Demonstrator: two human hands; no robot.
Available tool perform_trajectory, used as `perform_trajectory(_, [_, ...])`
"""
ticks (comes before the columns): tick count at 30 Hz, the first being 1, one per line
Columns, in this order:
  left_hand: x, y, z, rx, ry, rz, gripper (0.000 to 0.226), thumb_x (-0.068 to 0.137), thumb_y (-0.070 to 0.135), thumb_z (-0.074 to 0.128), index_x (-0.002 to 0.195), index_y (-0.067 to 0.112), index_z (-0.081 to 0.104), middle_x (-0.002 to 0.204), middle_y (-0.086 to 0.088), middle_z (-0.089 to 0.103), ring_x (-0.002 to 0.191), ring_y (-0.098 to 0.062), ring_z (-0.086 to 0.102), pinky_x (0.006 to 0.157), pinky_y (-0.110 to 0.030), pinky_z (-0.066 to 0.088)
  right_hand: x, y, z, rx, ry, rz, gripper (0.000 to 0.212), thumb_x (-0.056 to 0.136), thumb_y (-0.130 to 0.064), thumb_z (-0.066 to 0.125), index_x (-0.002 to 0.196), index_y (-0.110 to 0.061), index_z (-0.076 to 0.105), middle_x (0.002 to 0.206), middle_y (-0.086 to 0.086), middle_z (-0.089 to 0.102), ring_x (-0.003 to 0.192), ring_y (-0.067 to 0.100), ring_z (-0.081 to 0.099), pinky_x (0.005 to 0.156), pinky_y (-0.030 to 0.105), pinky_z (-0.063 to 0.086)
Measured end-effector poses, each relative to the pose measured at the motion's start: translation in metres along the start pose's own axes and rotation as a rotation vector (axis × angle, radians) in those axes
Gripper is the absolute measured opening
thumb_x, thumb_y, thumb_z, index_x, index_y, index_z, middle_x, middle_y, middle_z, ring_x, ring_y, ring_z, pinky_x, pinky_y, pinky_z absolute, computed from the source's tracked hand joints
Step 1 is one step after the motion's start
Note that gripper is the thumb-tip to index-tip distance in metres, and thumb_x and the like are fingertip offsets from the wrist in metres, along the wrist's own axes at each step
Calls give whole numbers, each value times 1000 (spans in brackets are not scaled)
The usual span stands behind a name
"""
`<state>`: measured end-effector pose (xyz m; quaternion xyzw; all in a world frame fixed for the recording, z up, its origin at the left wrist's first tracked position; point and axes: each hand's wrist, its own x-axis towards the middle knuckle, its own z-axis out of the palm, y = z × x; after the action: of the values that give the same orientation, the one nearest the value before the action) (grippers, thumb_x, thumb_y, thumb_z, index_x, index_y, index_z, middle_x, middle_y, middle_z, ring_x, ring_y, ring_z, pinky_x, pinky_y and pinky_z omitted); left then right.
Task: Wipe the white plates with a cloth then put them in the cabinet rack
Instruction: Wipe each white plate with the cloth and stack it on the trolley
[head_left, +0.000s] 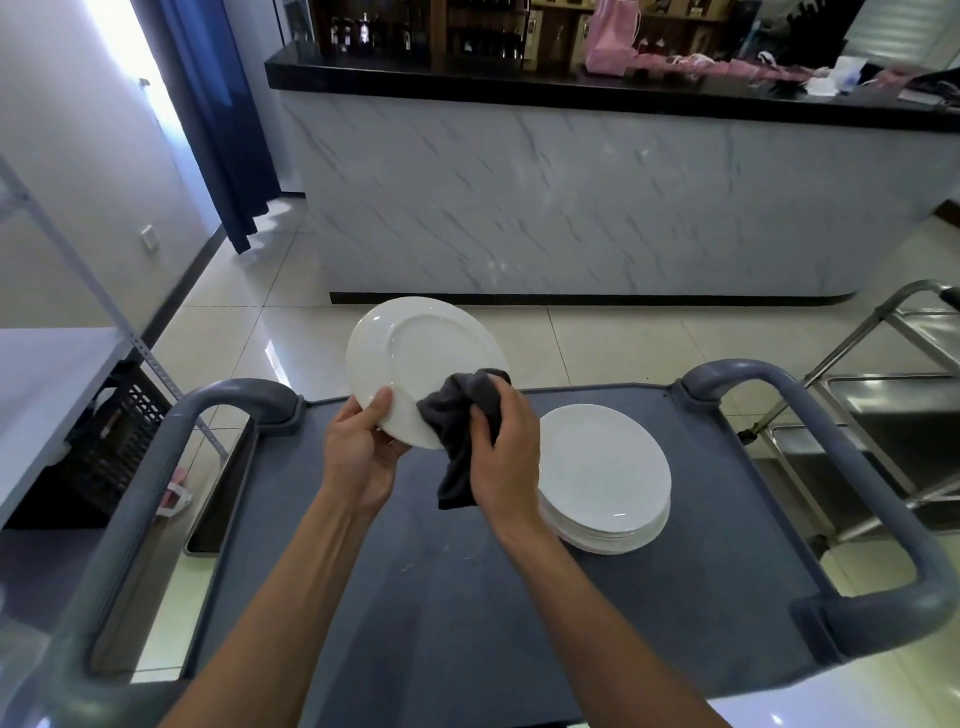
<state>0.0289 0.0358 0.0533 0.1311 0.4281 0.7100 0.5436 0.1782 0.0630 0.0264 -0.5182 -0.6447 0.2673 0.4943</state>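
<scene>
My left hand grips the near rim of a white plate, which it holds tilted above the grey cart top. My right hand clutches a dark grey cloth and presses it against the plate's lower right edge. A stack of several white plates rests on the cart to the right of my right hand.
The cart has curved grey handles on the left and right. A steel trolley stands at the right. A marble-fronted counter faces me across a tiled floor. A grey shelf rack and black crate sit at the left.
</scene>
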Motion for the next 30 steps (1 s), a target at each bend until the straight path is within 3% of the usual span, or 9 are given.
perform_trajectory(8, [-4, -5, 0, 82, 24, -5, 14, 100, 10, 55, 109, 8, 66, 91, -9, 75, 79, -23, 71, 68, -36, 60, -23, -7, 11, -134, -74, -148, 34, 103, -26, 50, 135, -17, 57, 136, -3, 59, 124, 17, 50, 106, 31, 41])
perform_trajectory(14, [-11, -5, -4, 302, -92, 12, 17, 97, 10, 58, 108, 2, 68, 90, -12, 75, 78, -25, 70, 62, -37, 58, -3, -8, 1, -110, -88, -121, 32, 101, -13, 56, 132, -18, 60, 131, -3, 62, 120, 15, 52, 105, 34, 44])
perform_trajectory(17, [-15, -6, -3, 385, -175, -8, 19, 95, 11, 61, 109, 1, 70, 96, -16, 75, 84, -29, 72, 65, -40, 59, 16, -7, -11, -111, -64, -74, 33, 100, -11, 55, 132, -18, 60, 131, -1, 62, 121, 20, 52, 106, 36, 43])
perform_trajectory(22, [-20, -11, -4, 417, -276, -67, 33, 84, 19, 70, 111, 1, 72, 107, -23, 73, 91, -37, 69, 75, -49, 59, 40, -11, -27, -175, -27, -148, 33, 99, -14, 53, 131, -18, 61, 130, -2, 63, 117, 22, 52, 102, 38, 43])
perform_trajectory(30, [-19, -7, 0, 447, -357, -57, 20, 78, 16, 76, 96, 10, 79, 102, -21, 75, 88, -34, 72, 73, -46, 61, 48, -27, -35, -166, -91, -299, 29, 101, -15, 53, 128, -20, 61, 127, -3, 63, 116, 20, 54, 98, 44, 47])
